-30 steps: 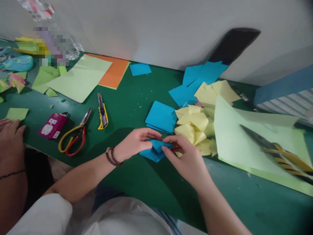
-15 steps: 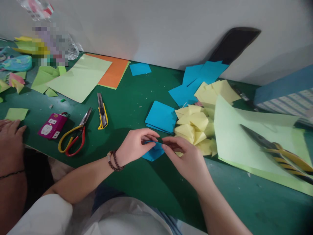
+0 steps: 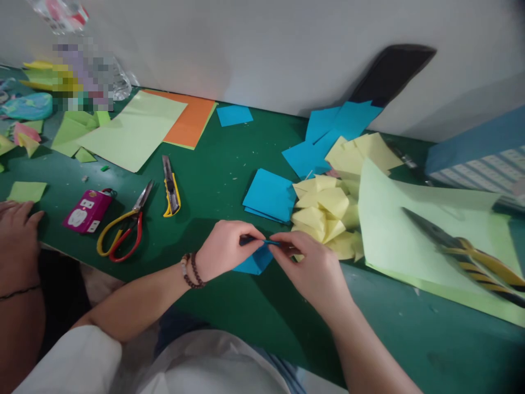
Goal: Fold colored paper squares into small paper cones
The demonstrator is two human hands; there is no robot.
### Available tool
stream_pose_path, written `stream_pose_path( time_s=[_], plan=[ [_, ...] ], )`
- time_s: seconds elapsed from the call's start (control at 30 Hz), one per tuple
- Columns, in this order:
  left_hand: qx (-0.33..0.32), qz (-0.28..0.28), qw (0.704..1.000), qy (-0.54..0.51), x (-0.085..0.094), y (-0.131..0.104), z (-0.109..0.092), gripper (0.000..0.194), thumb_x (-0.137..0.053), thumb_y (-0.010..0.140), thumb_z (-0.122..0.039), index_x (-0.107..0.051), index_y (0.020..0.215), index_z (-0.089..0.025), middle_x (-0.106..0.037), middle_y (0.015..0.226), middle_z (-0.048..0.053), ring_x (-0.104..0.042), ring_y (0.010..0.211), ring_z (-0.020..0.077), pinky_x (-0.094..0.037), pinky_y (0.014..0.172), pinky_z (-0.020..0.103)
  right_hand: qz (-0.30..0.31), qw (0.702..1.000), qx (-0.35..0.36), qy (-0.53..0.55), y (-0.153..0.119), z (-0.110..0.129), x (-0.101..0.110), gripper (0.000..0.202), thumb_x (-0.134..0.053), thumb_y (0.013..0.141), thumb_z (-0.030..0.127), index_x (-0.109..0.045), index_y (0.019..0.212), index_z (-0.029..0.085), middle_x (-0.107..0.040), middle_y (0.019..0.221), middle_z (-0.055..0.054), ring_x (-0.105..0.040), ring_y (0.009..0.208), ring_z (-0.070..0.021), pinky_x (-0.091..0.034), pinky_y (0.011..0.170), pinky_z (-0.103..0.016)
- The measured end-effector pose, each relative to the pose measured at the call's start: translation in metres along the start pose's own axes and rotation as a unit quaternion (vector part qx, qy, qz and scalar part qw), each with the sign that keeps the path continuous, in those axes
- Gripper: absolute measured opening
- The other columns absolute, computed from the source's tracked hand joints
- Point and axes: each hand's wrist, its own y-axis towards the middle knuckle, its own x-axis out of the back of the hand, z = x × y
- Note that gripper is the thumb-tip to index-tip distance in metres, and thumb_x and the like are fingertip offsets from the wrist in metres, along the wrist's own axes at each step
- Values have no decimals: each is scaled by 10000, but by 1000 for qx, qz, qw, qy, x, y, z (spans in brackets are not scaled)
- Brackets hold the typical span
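Observation:
A small piece of blue paper (image 3: 255, 262) is held between both hands, its upper edge pinched and its lower part hanging toward me. My left hand (image 3: 229, 246), with beaded bracelets at the wrist, pinches the edge from the left. My right hand (image 3: 307, 257) pinches the same edge from the right, thumb and forefinger together. Just beyond lies a stack of blue paper (image 3: 269, 195). Beside it, close to my right hand, is a pile of folded yellow paper pieces (image 3: 326, 208).
Left on the green table (image 3: 213, 169) are a yellow cutter (image 3: 171, 189), red-and-yellow scissors (image 3: 130, 227), a purple box (image 3: 87, 212) and another person's hand (image 3: 18, 230). Black-and-yellow scissors (image 3: 463, 249) lie on green sheets (image 3: 397, 219) at right. A wall (image 3: 246, 49) stands behind.
The fingers of both my hands have closed on the blue paper's upper edge, which now shows as a narrow strip between them. My right hand has shifted slightly left.

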Motion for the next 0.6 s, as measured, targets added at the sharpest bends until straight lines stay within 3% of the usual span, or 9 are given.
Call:
stream_pose_path(
  time_s=[0.27, 0.43, 0.6],
  plan=[
    [0, 24, 1000, 13, 0, -1, 0, 121, -649, 784, -89, -714, 832, -179, -731, 830, -5, -674, 743, 130, -502, 676, 209, 2, 1000, -23, -3, -3, -1, 0, 114, -633, 815, 316, -709, 785, 236, -723, 752, -13, -666, 657, -175, -529, 605, -293],
    [7, 14, 999, 33, 1, 0, -3, 156, -637, 759, -50, -708, 799, -184, -732, 811, -14, -670, 755, 134, -486, 680, 210, 30, 997, -42, 63, 0, 1, -2, 105, -631, 799, 282, -692, 872, 236, -709, 826, -18, -664, 670, -158, -549, 609, -282],
    [10, 24, 1000, 7, 3, 0, -2, 187, -630, 751, -42, -727, 815, -189, -745, 829, -15, -682, 756, 136, -502, 679, 208, 31, 992, -68, 99, 1, 4, -1, 58, -607, 766, 247, -662, 765, 228, -685, 761, -10, -657, 662, -153, -554, 618, -279]
  ],
)
